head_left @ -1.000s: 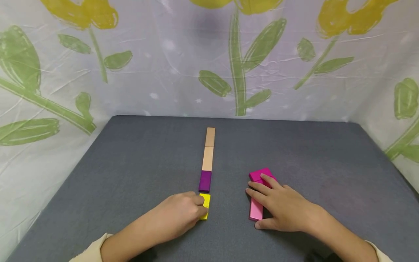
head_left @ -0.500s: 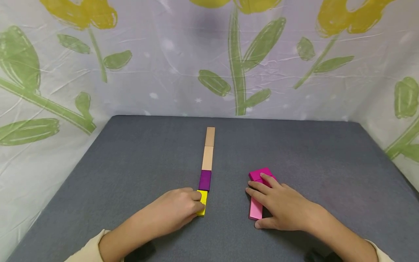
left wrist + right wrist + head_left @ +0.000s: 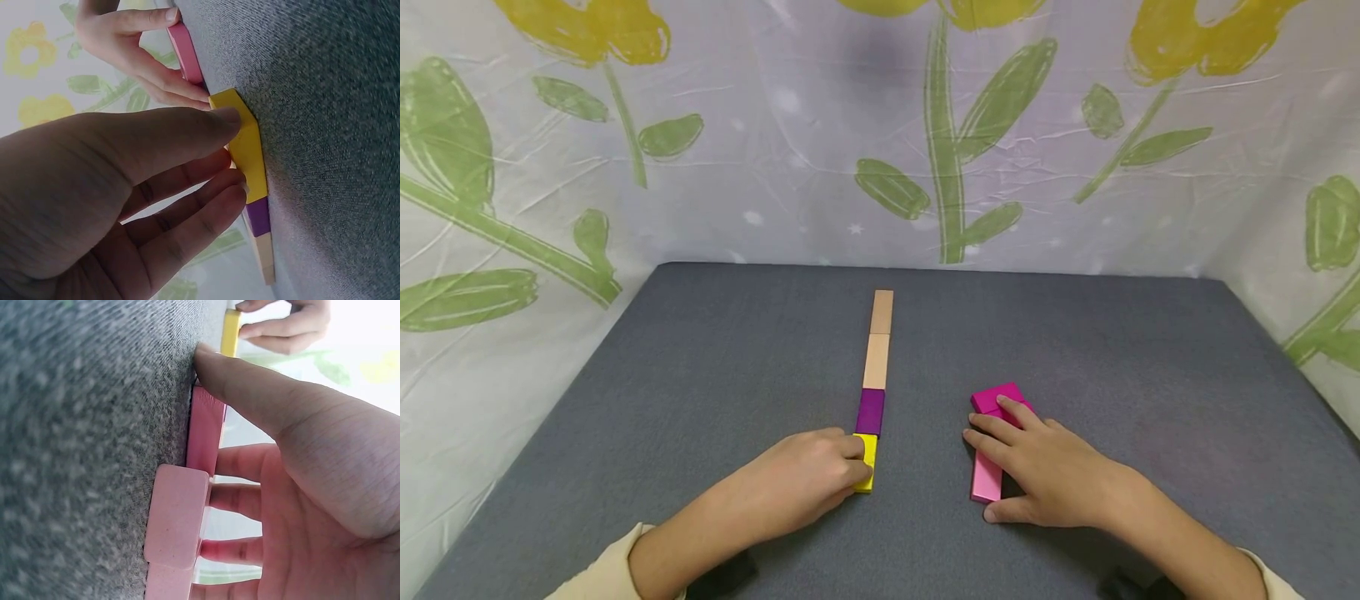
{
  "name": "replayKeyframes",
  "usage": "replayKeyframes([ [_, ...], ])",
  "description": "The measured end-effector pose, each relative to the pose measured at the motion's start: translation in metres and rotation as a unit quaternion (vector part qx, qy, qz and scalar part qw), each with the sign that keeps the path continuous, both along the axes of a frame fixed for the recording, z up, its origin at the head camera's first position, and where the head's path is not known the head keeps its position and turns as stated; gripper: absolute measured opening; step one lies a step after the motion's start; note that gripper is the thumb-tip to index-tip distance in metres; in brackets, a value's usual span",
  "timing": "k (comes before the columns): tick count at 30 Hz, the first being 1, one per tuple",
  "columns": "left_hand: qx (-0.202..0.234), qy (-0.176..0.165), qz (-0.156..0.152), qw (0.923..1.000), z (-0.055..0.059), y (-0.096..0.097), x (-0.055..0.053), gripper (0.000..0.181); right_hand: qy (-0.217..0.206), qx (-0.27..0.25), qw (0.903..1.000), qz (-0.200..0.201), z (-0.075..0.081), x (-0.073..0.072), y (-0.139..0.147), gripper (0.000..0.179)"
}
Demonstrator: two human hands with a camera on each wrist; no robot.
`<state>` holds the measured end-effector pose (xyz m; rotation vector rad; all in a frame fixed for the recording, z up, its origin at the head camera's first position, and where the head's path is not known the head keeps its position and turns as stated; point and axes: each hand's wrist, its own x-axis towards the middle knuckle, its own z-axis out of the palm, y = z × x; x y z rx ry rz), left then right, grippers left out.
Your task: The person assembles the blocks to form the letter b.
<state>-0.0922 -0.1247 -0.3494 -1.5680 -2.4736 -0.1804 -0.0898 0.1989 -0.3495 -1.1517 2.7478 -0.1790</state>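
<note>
My left hand [image 3: 814, 473] pinches a yellow block [image 3: 868, 450] between thumb and fingers, as the left wrist view also shows. The far end of that block meets a purple block [image 3: 871, 411], and two wooden blocks [image 3: 877, 361] carry the line on away from me. To the right, my right hand [image 3: 1052, 479] rests over a group of pink blocks [image 3: 987, 482] with its fingers extended. A magenta block [image 3: 995, 397] lies at the group's far end, partly under a fingertip. In the right wrist view a pale pink block [image 3: 177, 515] sits along the fingers.
A dark grey cloth-covered table [image 3: 760, 350] lies under everything. Behind it and at both sides hangs a pale sheet [image 3: 760, 150] printted with yellow flowers and green leaves. The grey surface separates the line of blocks from the pink group.
My left hand has slid the yellow block forward, away from me, until the gap to the purple block closed. It then shifted slightly right. The right hand has stayed in place.
</note>
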Motion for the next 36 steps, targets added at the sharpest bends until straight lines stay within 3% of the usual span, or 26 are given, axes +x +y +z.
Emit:
replayKeyframes([
  [11,0.001,-0.006,0.001,1.0000,0.000,0.001,0.002,0.017,-0.003,0.000,1.0000,0.000,0.000,0.000,0.000,0.080],
  [20,-0.018,-0.015,0.020,0.9995,0.001,0.002,0.002,0.014,0.008,0.000,1.0000,0.003,-0.001,0.000,0.000,0.079],
  [36,-0.059,0.062,0.051,0.9950,0.000,0.010,0.012,0.016,0.012,0.000,0.9999,0.002,0.000,0.001,0.000,0.078],
])
